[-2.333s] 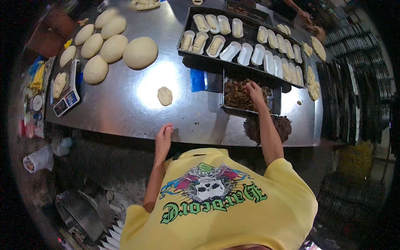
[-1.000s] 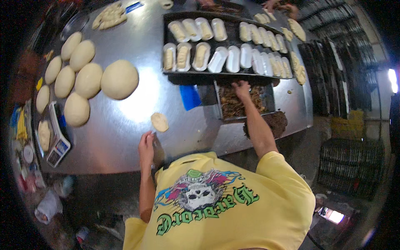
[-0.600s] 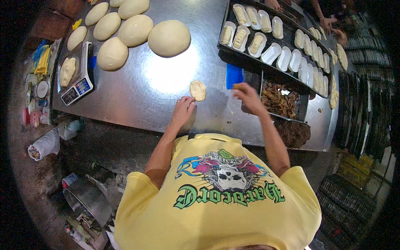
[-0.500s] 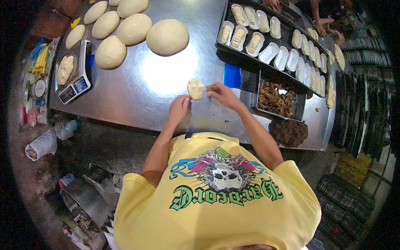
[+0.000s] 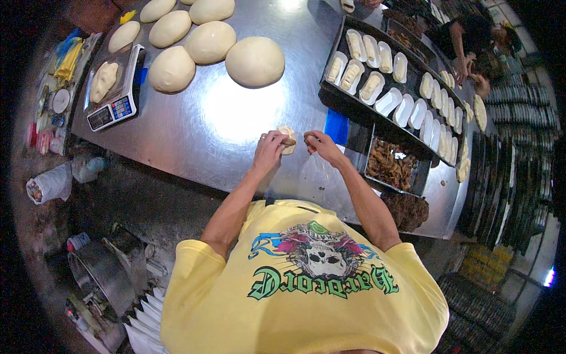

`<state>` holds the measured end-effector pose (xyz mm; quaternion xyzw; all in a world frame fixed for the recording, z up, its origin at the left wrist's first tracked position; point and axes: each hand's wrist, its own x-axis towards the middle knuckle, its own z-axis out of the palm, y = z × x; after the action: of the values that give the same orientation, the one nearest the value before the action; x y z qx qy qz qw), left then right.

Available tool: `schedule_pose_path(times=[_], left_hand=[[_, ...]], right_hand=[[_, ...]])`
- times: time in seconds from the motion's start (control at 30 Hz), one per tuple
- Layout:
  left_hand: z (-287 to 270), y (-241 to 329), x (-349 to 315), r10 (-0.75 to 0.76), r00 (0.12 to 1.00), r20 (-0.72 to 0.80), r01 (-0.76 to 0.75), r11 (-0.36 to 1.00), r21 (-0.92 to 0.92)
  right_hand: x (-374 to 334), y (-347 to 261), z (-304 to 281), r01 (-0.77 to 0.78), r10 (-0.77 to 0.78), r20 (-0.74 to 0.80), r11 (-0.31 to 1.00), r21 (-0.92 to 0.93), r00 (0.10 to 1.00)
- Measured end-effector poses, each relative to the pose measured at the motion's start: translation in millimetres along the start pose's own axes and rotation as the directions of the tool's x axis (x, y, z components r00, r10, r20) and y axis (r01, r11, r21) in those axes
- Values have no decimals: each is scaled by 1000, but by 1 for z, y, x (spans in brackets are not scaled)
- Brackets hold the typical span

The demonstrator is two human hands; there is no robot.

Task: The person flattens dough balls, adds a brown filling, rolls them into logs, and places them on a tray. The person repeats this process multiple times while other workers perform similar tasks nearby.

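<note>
A small flattened piece of dough (image 5: 286,130) lies on the metal table near its front edge. My left hand (image 5: 270,148) is over the dough's left side, its fingers closed on a brown strip of filling (image 5: 288,142) lying across the dough. Just to the right, apart from the dough, my right hand (image 5: 323,146) pinches another brown piece of filling (image 5: 308,139). A metal tray (image 5: 369,167) of similar brown strips stands to the right of that hand. The right hand's lower fingers are partly hidden.
Large dough rounds (image 5: 254,61) rest at the far left, beside a digital scale (image 5: 112,112) bearing dough. Black baking trays (image 5: 354,97) at right hold paper cups, several with shaped dough. A dark crumbly mound (image 5: 407,212) sits at the front right. Another person's hands (image 5: 469,68) are at far right.
My left hand has moved from the dough's lower edge onto it and now holds a brown strip there. My right hand, blurred earlier, is farther from the dough. The view has shifted slightly.
</note>
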<state>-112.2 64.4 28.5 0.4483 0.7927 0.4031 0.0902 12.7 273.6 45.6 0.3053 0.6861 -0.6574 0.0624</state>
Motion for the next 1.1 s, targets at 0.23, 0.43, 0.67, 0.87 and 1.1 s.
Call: schedule_pose_path(times=[0.23, 0.43, 0.67, 0.87, 1.1], left_hand=[[-1, -3, 5, 36, 999, -32, -35, 999, 15], [2, -6, 4, -151, 987, 53, 158, 970, -186], [-5, 0, -1, 1, 998, -57, -4, 998, -65], [6, -26, -7, 81, 997, -12, -81, 996, -41], [3, -15, 7, 53, 997, 62, -53, 999, -10]], right_hand=[[0, -5, 5, 363, -370, 67, 832, -419, 926], [15, -31, 42, 317, -343, -69, 916, -247, 937], [17, -4, 44, 560, -613, 133, 584, -588, 779], [6, -4, 38, 543, -544, 136, 716, -439, 828], [6, 20, 58, 525, -654, -267, 740, -420, 708]])
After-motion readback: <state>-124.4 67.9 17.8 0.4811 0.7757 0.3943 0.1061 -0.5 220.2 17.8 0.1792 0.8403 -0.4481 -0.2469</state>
